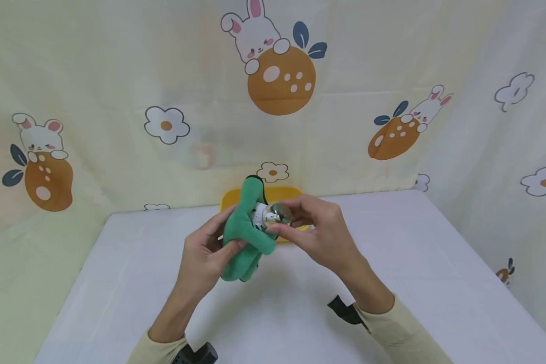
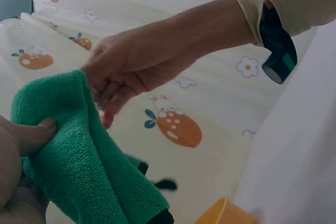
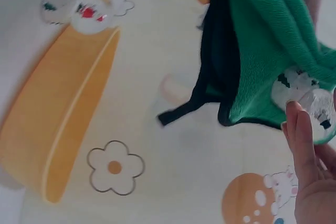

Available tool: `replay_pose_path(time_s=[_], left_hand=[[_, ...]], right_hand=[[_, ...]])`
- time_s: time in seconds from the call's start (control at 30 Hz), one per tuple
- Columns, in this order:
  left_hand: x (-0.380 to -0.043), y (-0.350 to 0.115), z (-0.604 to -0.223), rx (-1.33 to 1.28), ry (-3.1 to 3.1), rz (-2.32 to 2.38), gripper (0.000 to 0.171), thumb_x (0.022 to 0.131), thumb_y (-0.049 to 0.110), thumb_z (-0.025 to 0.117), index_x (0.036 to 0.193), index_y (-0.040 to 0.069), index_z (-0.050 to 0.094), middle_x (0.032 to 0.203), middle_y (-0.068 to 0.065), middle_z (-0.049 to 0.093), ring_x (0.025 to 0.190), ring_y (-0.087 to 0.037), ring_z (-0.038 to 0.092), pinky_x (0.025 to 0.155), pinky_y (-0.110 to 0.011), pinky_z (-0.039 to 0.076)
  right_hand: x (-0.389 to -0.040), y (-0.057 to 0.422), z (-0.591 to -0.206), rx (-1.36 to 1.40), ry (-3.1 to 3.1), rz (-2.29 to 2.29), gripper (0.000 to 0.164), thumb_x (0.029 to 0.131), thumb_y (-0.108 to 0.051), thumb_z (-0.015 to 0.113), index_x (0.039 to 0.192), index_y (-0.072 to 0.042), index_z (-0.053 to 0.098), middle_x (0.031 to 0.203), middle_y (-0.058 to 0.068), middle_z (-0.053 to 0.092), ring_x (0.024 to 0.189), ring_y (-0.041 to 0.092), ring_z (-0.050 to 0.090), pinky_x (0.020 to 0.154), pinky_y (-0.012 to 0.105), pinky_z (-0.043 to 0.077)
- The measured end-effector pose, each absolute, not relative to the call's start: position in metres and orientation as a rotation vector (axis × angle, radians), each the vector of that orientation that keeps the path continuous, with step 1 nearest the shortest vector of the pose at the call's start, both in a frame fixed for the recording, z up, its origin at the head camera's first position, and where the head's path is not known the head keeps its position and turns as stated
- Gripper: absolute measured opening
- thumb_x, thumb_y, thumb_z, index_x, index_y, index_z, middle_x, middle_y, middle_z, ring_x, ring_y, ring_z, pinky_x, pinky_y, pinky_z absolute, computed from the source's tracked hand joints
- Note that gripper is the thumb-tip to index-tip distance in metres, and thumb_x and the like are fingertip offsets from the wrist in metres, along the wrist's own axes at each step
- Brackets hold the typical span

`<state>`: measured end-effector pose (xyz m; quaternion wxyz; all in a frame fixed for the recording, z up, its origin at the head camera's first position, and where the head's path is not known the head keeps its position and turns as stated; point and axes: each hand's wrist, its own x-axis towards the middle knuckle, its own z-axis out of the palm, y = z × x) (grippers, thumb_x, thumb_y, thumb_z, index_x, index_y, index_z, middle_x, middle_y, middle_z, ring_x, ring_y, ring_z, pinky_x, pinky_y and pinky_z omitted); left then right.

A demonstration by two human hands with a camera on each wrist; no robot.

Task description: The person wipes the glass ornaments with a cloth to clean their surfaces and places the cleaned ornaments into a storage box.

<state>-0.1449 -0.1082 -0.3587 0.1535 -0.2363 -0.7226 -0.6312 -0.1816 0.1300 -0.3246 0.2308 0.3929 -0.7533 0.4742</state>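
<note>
My left hand grips a green cloth with dark trim and a hanging loop, its thumb pressed on the folds. Partly wrapped in that cloth is a small snow globe with a clear dome and a white, dark-patterned base. The thumb and fingers of my right hand pinch the dome from the right. In the right wrist view the globe's base lies against the cloth, and the fingertips touch the dome. The left wrist view shows the cloth hiding the globe.
Behind the hands, a yellow tray stands at the back of the white table. In the right wrist view, another clear globe-like object with a red figure shows by the tray's edge. A patterned curtain hangs behind the table.
</note>
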Motion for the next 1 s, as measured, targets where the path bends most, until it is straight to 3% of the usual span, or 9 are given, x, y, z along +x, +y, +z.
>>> replay_pose_path(time_s=[0.2, 0.43, 0.67, 1.0], left_hand=[[-0.146, -0.111, -0.357, -0.594, -2.075, -1.843, 0.057, 0.089, -0.006, 0.073, 0.143, 0.005, 0.058, 0.134, -0.009, 0.065, 0.119, -0.022, 0.065, 0.095, -0.033, 0.056], [-0.15, -0.112, -0.355, -0.55, -2.111, -1.917, 0.054, 0.091, -0.001, 0.074, 0.142, 0.008, 0.059, 0.134, -0.007, 0.065, 0.117, -0.022, 0.066, 0.093, -0.033, 0.058], [-0.155, -0.115, -0.358, -0.477, -2.126, -1.998, 0.052, 0.092, 0.004, 0.074, 0.142, 0.012, 0.059, 0.132, -0.005, 0.065, 0.117, -0.024, 0.064, 0.092, -0.033, 0.059], [-0.157, -0.116, -0.36, -0.469, -2.114, -2.07, 0.054, 0.094, 0.006, 0.072, 0.145, 0.013, 0.056, 0.135, -0.007, 0.064, 0.121, -0.023, 0.063, 0.094, -0.03, 0.058]], right_hand=[[-0.188, 0.133, -0.33, 1.223, -2.056, 1.147, 0.055, 0.076, -0.003, 0.087, 0.127, -0.001, 0.066, 0.113, 0.01, 0.07, 0.09, 0.018, 0.071, 0.081, 0.023, 0.06], [-0.194, 0.136, -0.328, 1.403, -1.992, 0.861, 0.048, 0.082, -0.01, 0.082, 0.127, -0.003, 0.067, 0.126, 0.012, 0.065, 0.116, 0.026, 0.065, 0.097, 0.027, 0.055], [-0.196, 0.138, -0.322, 1.439, -2.005, 0.774, 0.059, 0.074, -0.007, 0.088, 0.129, -0.005, 0.068, 0.129, 0.009, 0.066, 0.118, 0.023, 0.065, 0.098, 0.025, 0.054], [-0.194, 0.146, -0.318, 1.566, -2.147, 0.694, 0.068, 0.081, -0.003, 0.083, 0.143, -0.01, 0.057, 0.145, 0.004, 0.055, 0.123, 0.017, 0.061, 0.1, 0.021, 0.052]])
